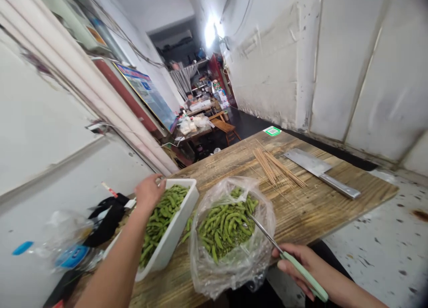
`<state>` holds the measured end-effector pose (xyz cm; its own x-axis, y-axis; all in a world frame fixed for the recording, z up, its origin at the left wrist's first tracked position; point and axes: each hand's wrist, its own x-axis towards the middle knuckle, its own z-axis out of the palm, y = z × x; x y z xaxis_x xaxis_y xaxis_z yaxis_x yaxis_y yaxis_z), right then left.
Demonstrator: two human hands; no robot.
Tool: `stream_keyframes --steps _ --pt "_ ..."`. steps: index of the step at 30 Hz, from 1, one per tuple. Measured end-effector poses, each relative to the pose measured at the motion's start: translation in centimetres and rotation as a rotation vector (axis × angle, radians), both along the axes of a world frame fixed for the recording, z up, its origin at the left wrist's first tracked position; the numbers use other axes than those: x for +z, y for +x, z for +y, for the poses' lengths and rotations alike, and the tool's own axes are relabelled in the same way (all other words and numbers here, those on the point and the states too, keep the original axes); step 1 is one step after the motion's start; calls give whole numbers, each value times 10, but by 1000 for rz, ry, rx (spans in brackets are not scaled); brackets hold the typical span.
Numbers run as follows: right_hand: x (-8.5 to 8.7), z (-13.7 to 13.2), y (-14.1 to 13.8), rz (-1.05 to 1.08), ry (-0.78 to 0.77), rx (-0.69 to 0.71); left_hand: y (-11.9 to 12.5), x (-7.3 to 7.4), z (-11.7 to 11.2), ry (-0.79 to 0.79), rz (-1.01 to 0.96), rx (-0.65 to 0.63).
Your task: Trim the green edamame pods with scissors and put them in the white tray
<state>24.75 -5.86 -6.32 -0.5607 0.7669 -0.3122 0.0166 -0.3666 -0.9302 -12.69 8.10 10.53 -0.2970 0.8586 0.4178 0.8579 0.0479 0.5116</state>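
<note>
My left hand (pixel 150 193) is at the far rim of a white plastic tub (pixel 172 236), its fingers curled over the edge; my forearm crosses above the tub. Green soybean pods (pixel 162 214) fill much of the tub. In my right hand (pixel 302 265) is a thin metal tool with a pale green handle (pixel 306 274), seen edge-on, so its exact kind is unclear. Its tip reaches into a clear plastic bag (pixel 214 274), touching or just above the pods (pixel 227 227) heaped inside. The bag stands open to the right of the tub.
A cleaver (pixel 309 162) and loose bamboo skewers (pixel 272 165) lie farther back on the wooden table (pixel 294 214). A green code card (pixel 272 131) is at the far corner. Plastic bottles (pixel 72 256) sit at the left, beside the wall. A wooden stool (pixel 224 126) stands beyond.
</note>
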Motion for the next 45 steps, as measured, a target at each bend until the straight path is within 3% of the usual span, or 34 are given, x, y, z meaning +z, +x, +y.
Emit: stream_keyframes --steps 2,3,5,7,11,14,22,25,30,38,45 --pt "4 0 1 3 -11 -27 34 -7 -23 64 159 -40" --pt "5 0 1 8 -14 -33 54 -13 -38 49 228 -133" --pt "7 -1 1 23 -18 -34 91 -33 -66 -90 180 -380" --pt "8 -2 2 32 -13 -28 120 -61 -87 -218 196 -506" --pt "7 -7 2 40 14 -18 143 -118 -94 -332 286 -374" --pt "7 -10 0 56 14 1 143 -137 -87 -289 268 -263" --pt "6 -12 -8 47 -4 8 149 -132 -95 -200 105 -285" --pt "9 -12 -7 19 52 20 150 -131 -103 -176 -170 -245" --pt "14 -10 -9 -28 187 63 155 -128 -113 -303 -670 -250" --pt "26 -7 -18 -37 197 89 160 -127 -123 -354 -771 -241" --pt "32 -4 -18 -184 406 0 164 -121 -125 -363 -815 -259"
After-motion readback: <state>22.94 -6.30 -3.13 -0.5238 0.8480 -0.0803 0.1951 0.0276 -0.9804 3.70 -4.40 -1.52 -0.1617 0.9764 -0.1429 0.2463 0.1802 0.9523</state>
